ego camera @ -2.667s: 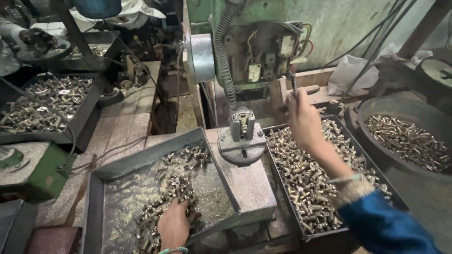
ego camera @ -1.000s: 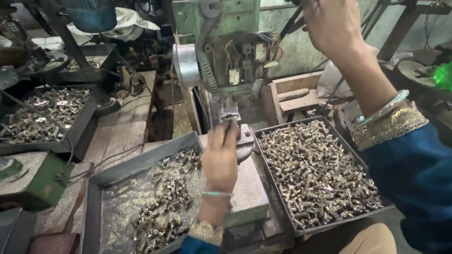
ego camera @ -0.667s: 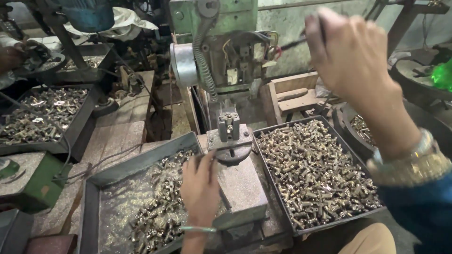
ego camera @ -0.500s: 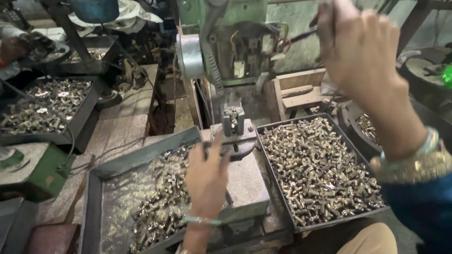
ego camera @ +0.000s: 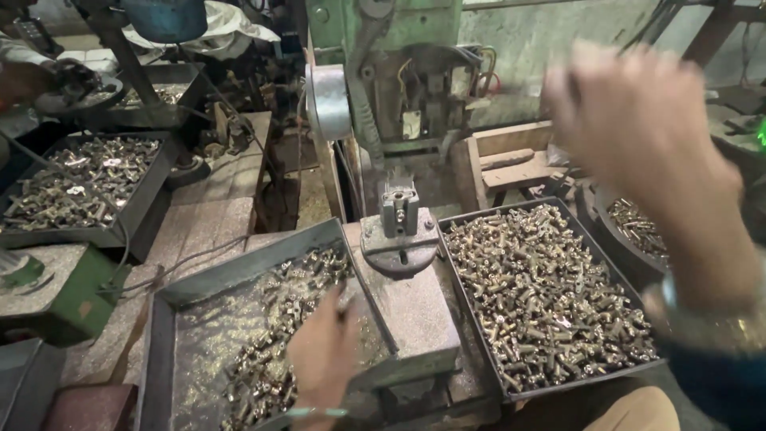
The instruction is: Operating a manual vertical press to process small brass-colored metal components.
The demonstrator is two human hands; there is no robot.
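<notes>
Dropped back from the fixture (ego camera: 400, 209) since half a second ago: left hand (ego camera: 323, 355), now down at 6 o'clock over the left tray (ego camera: 155, 335), fingers curled among the brass parts (ego camera: 279, 319) — cannot tell whether one is pinched. Swung lower and nearer the lens too: right hand (ego camera: 638, 136) at 2 o'clock, badly blurred, fingers loosely spread, off the lever it gripped before, nothing visibly held. Reads as one press cycle closed and the next blank being fetched.

Fixture sits bare at centre on its round base, under the green press (ego camera: 383, 72) at 12 o'clock. Full right tray (ego camera: 479, 319) at 4 o'clock, heaped with finished pieces (ego camera: 550, 295), touching the base block. Round bin (ego camera: 606, 239) at 3 o'clock, more parts inside. Far tray (ego camera: 148, 187) at 10 o'clock with darker parts, another person's hand (ego camera: 28, 80) at 10 o'clock near the top edge — apart from this work.

Possible snags: left tray wall between hand and fixture; right forearm over right tray, blocking part of the view.
</notes>
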